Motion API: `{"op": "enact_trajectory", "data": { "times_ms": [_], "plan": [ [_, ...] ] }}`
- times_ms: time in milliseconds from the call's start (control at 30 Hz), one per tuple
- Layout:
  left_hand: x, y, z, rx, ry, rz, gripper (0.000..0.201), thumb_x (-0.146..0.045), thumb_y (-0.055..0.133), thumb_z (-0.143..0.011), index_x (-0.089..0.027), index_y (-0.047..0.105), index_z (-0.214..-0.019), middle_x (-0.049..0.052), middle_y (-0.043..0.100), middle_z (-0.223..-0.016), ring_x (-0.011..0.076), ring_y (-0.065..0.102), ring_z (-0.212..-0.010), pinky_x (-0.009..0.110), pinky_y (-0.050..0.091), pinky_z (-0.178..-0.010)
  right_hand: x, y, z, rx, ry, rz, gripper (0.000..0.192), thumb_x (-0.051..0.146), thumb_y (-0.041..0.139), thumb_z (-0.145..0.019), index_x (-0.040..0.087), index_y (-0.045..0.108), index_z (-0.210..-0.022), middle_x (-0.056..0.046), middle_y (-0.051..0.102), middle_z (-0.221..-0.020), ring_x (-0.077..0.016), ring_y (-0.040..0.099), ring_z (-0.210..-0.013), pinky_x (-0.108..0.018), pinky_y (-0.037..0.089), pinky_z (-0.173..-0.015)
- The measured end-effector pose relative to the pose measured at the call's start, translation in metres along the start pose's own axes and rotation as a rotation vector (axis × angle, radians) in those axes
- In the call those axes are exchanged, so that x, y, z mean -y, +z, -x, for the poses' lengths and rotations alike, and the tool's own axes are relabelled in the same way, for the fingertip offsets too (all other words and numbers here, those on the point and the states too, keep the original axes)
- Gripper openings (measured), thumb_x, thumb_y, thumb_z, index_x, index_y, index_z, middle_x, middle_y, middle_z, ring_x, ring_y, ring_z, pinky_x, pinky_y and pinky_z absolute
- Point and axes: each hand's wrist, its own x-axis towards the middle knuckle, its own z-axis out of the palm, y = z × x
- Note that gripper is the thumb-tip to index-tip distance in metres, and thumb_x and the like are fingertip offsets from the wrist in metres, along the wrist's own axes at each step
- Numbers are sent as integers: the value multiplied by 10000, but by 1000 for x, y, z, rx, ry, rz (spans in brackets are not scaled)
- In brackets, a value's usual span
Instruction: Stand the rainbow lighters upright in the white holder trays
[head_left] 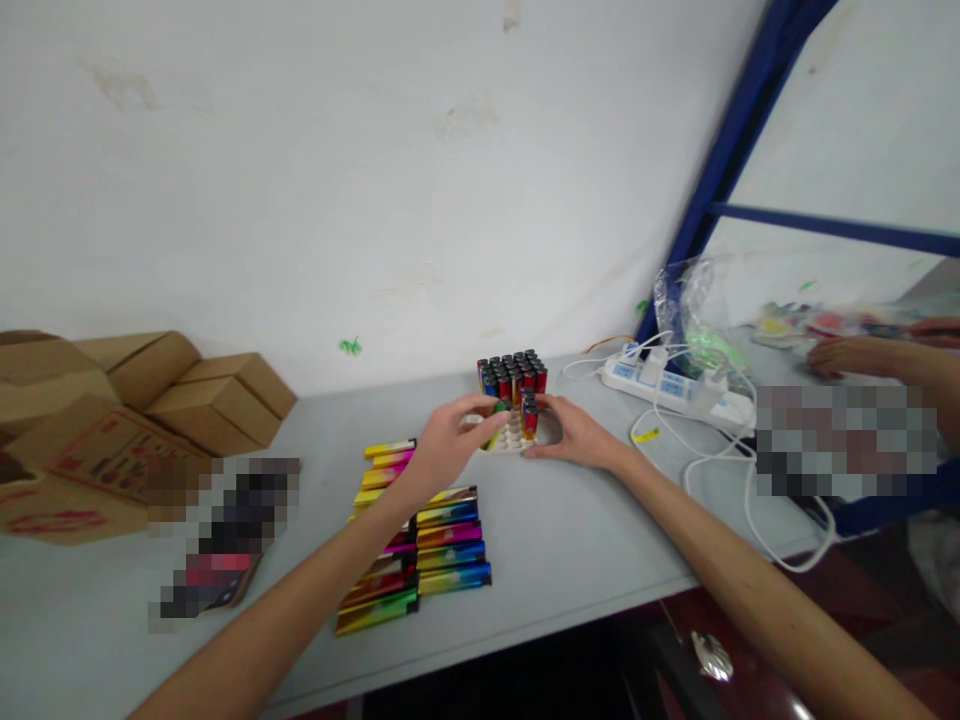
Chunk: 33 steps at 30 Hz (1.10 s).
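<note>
Between the thumb and fingers of my left hand (457, 435) is a yellow-green lighter (495, 428), held tilted over a white holed tray (511, 438). My right hand (574, 432) curves around the tray's right side, thumb at the front corner and fingers beside a short column of upright lighters (529, 415). Behind these, a block of red and blue lighters (514, 375) stands close together with dark tops up. More shiny lighters (450, 535) in yellow, pink, blue and green lie flat in two columns, partly hidden by my left forearm.
Brown cardboard boxes (225, 400) are piled at the left, with a blurred-out dark object (240, 530) in front. On the right lie a white power strip (675, 390) with tangled cables and clear plastic bags (697, 310). Beyond a blue metal frame (720, 150), another person's hand (847, 355) works.
</note>
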Motion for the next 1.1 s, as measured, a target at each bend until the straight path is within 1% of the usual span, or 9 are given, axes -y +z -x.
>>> {"op": "enact_trajectory", "data": {
  "times_ms": [100,200,367,467,533,633,767,900,1100],
  "plan": [
    [-2,11,-13,53,42,-119,288,-412,776,-810,-165,770,-957,64,771,-971,201,690,-827,310,564,-770,-2,-2,1,46,-2,-21,893,509,868,-697,189,477,-1433,-182,599,-1379,-343,605,-1247,-538,485,-1079],
    [2,18,-19,108,91,-223,257,-369,781,-811,-179,794,-984,60,798,-986,212,724,-827,333,582,-823,-5,-4,1,64,-4,-53,906,496,868,-704,190,457,-1451,-180,580,-1403,-332,586,-1272,-523,462,-1103],
    [16,28,-21,99,140,-245,285,-388,763,-824,-150,790,-979,103,787,-999,230,745,-844,354,613,-823,-4,-6,0,70,-44,-76,887,473,856,-728,195,446,-1464,-172,587,-1397,-320,586,-1260,-507,465,-1089],
    [17,32,-22,92,182,-260,273,-379,763,-825,-160,764,-990,89,780,-958,213,743,-810,348,616,-806,-1,-7,-1,74,-31,-78,886,461,854,-730,182,443,-1463,-180,581,-1396,-317,588,-1251,-499,468,-1082],
    [15,33,-23,109,180,-230,276,-355,772,-820,-169,719,-1017,56,772,-893,195,740,-775,334,617,-792,0,-7,-1,71,-19,-73,881,455,859,-723,182,452,-1455,-176,589,-1381,-318,593,-1236,-498,473,-1072],
    [11,35,-24,136,177,-172,241,-316,784,-807,-178,655,-957,23,747,-836,174,730,-754,308,617,-761,1,-7,-2,70,-21,-56,865,456,858,-722,188,466,-1444,-165,607,-1352,-318,597,-1214,-500,479,-1056],
    [14,38,-24,110,171,-161,190,-264,777,-803,-179,627,-883,23,737,-835,174,724,-775,304,612,-751,0,-6,-1,65,-9,-54,863,459,853,-725,170,468,-1440,-178,605,-1348,-316,601,-1210,-497,480,-1054],
    [22,39,-22,82,124,-155,196,-260,776,-795,-180,609,-860,24,727,-825,185,727,-768,320,614,-735,-2,-4,-1,48,-25,-81,839,440,855,-727,199,476,-1436,-164,600,-1376,-316,591,-1240,-501,472,-1068],
    [19,38,-27,162,54,-202,229,-301,789,-784,-179,599,-821,14,716,-759,184,716,-699,319,605,-696,-3,-5,-1,56,-8,-79,847,457,859,-722,195,478,-1432,-168,598,-1374,-315,595,-1241,-510,469,-1083]
  ]
}}
